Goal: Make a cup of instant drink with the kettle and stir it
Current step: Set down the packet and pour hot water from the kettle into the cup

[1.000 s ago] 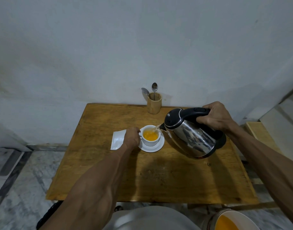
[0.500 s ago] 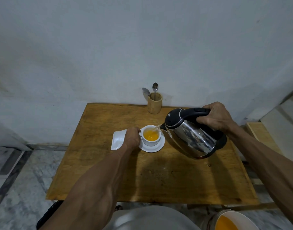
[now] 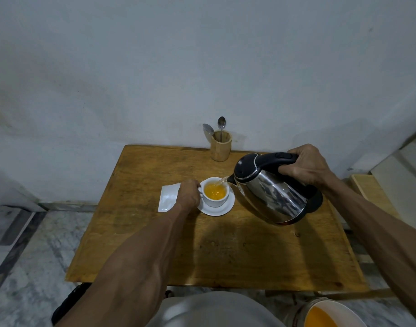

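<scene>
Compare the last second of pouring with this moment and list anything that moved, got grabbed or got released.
Almost nothing changed. The right hand keeps the kettle tilted, its stream still running into the cup of orange drink. The left hand stays at the cup's handle side, steadying it on the saucer. Nothing was taken hold of or let go. The white sachet and the spoon holder are where they were.

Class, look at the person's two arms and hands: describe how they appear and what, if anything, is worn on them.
Both forearms are bare, with no sleeves in view. The left hand and right hand wear no gloves. No watch, ring or bracelet is visible. The forearms look lean, with visible veins.
</scene>
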